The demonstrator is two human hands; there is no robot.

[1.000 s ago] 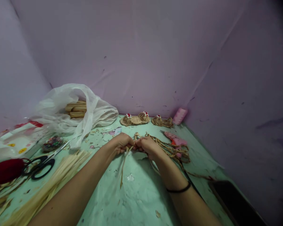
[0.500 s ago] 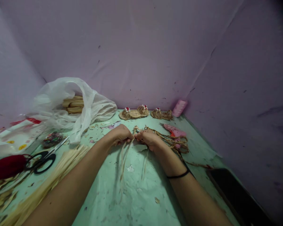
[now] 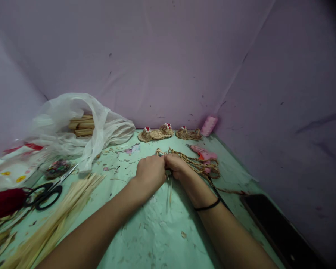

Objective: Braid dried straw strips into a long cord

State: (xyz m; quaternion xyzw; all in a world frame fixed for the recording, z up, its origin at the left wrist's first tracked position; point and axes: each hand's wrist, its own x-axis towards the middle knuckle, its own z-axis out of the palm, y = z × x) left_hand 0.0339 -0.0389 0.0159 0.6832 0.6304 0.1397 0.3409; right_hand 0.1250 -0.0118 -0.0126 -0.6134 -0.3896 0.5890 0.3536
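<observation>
My left hand (image 3: pixel 151 172) is closed, back of the hand up, and meets my right hand (image 3: pixel 175 164) at the middle of the table. Both hands are closed around pale fibre strands (image 3: pixel 170 192), whose loose ends hang toward me below my right hand. A small knotted end (image 3: pixel 158 151) of the fibre shows just beyond my fingers. Bundled brown braided cord (image 3: pixel 196 162) lies right beside my right hand. My fingertips are mostly hidden behind the hands.
Small woven slippers (image 3: pixel 159 133) with beads stand by the wall near a pink thread spool (image 3: pixel 209 125). A pink glue gun (image 3: pixel 205 155) and a phone (image 3: pixel 277 228) lie right. Left are scissors (image 3: pixel 49 192), dry fibre strips (image 3: pixel 58 220), red yarn (image 3: pixel 5 202) and a plastic bag (image 3: pixel 117 127).
My left hand has moved right and toward me, turned back up, and now touches my right hand. The strands that hung below my left hand are now hidden. The view has shifted slightly.
</observation>
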